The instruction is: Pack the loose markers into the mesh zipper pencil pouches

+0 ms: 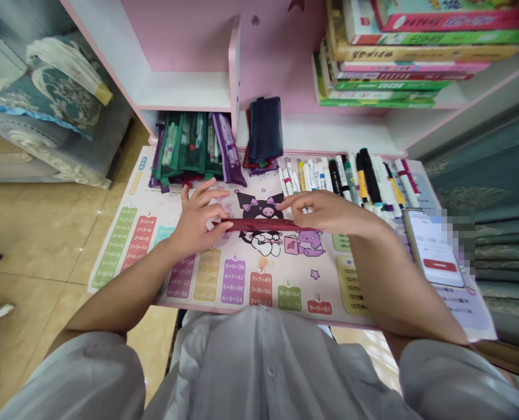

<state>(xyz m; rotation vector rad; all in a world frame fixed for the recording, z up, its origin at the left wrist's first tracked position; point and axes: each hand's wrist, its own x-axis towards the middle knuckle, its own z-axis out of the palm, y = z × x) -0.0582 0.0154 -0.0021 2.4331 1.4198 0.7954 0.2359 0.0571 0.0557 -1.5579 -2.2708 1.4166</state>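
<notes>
A dark red zippered pouch [259,224] is held edge-up over the middle of the printed desk mat [268,291]. At its left end, my left hand [204,216] pinches it between thumb and finger, the other fingers spread. My right hand [324,211] grips the right end near the zipper, its fingers curled. Whether anything lies inside the pouch cannot be seen. Just beyond my right hand lies a row of markers and pens [347,175], with white, black, green, yellow and pink parts.
Filled mesh pouches [189,146] in green and purple lie at the back left. A stack of dark flat pouches [264,131] leans by the shelf divider. A phone [434,248] lies at the right edge. Books [399,64] are piled on the shelf [303,125].
</notes>
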